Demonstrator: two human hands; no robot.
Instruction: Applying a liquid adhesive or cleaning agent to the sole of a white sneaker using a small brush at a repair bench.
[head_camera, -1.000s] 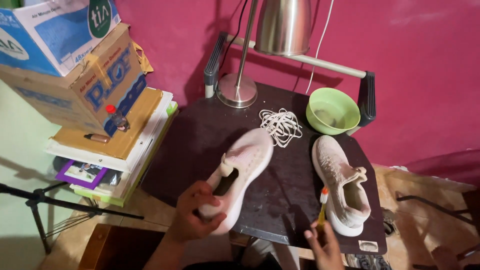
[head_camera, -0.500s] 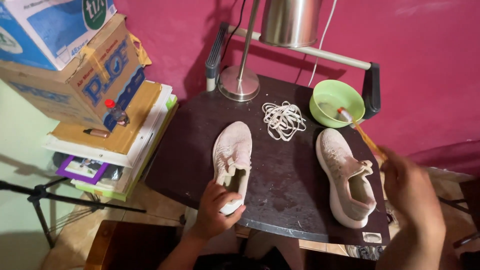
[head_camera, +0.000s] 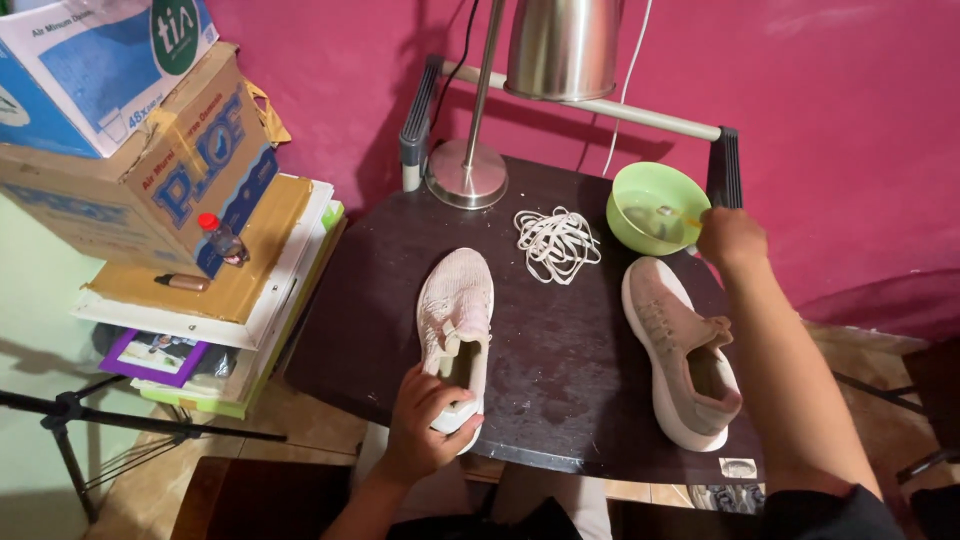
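A pale pink knit shoe lies upright, laceless, toe pointing away; its mate lies nearby beside a green bowl.

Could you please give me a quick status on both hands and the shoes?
Left hand grips heel of left shoe, flat on table. Right hand dips brush into green bowl. Right shoe untouched; laces lie between.

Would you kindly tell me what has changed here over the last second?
The left hand laid the left shoe, earlier lifted and tilted, flat on the table, keeping hold of its heel. The right hand carried the brush from the table's front edge into the green bowl. The right shoe, laces and lamp stayed put.
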